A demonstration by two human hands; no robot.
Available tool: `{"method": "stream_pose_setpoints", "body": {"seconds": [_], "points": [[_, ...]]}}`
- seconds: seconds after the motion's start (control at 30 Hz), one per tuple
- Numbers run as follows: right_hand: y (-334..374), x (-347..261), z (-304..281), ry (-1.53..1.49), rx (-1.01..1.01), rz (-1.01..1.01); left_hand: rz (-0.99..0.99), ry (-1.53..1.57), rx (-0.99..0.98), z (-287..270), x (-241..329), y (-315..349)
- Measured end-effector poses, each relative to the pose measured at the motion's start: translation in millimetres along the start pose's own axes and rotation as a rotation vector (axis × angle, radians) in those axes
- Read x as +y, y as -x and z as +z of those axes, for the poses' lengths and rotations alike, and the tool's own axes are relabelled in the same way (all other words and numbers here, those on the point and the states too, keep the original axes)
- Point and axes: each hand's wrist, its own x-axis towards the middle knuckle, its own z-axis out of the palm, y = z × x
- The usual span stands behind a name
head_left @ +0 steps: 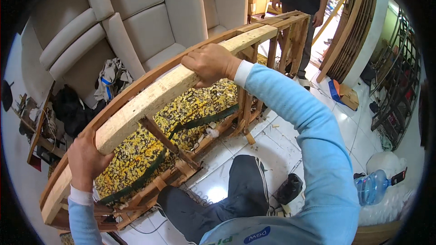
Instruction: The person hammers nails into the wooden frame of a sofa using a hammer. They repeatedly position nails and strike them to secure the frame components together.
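Pale strip (141, 103) on wooden frame (159, 135): left fingers (87, 139), right fingers (192, 61) clasped over it (well apart)

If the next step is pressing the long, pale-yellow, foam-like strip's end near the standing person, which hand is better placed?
Probably the right hand: it rests on the strip nearer that end; the left hand touches it much farther away.
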Motion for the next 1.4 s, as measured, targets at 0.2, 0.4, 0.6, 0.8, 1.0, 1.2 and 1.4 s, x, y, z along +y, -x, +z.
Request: {"method": "stream_pose_setpoints", "body": {"seconds": [0.2, 0.4, 0.6, 0.8, 1.0, 1.2, 1.4], "points": [[-21, 4, -15, -0.014, -0.334, 0.075, 0.084, 0.012, -0.178, -11, -5, -16], [3, 8, -1, -0.035, -0.085, 0.020, 0.201, 0.013, 0.198, 14, -16, 11], [-2, -9, 0, -0.103, -0.019, 0.025, 0.194, -0.064, 0.458, 18, -59, 92], [-6, -14, 2, -0.133, -0.026, 0.044, -0.070, -0.161, 0.372, -9, -185, 186], [-1, -5, 9, -0.107, -0.086, 0.106, -0.119, -0.012, 0.084, -19, -254, 191], [11, 10, 13, -0.018, -0.143, 0.136, -0.163, 0.063, 0.028, -13, -266, 187], [20, -7, 17, 0.137, -0.008, 0.047, -0.246, 0.487, -0.130, 15, -297, 159]]}}
